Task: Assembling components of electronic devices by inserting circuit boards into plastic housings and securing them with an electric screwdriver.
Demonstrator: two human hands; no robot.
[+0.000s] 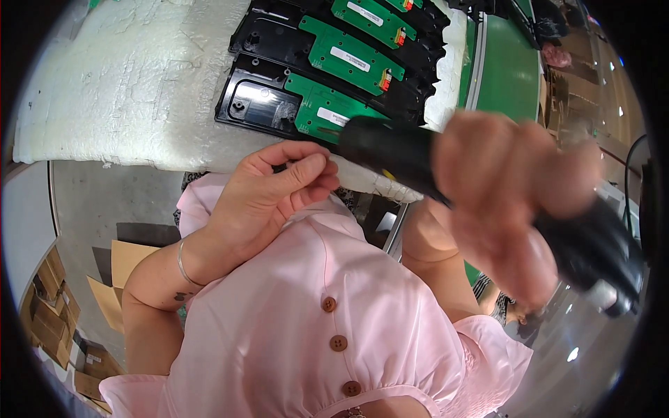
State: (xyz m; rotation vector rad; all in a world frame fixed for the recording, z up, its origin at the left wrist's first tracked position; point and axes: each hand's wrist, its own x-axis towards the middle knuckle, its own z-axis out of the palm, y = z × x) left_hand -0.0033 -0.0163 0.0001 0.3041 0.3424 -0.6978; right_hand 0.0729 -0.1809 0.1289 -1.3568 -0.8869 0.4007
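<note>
The right hand (512, 202) is clenched in a full fist around a black power screwdriver (446, 181), blurred and close to the camera; the tool runs from the lower right, where its thick body shows past the fist, up and left to its nose, which sits over the near edge of a white foam pad (118, 83). The left hand (275, 191) rests just left of that nose, thumb and forefinger pinched together with the other fingers curled in; whether something small sits in the pinch cannot be told. A thin bangle (185, 265) circles the left wrist. On the pad's right half lie black plastic trays (258, 97) in an overlapping row running toward the far right corner, each carrying a green circuit board (324, 108) with a white label and a small red-and-yellow part at its end. The nearest tray lies at the pad's near edge, just beyond both hands, its board partly hidden by the tool's nose. A green conveyor belt (509, 70) runs along the pad's right side. Cardboard boxes (52, 306) sit on the floor at lower left.
</note>
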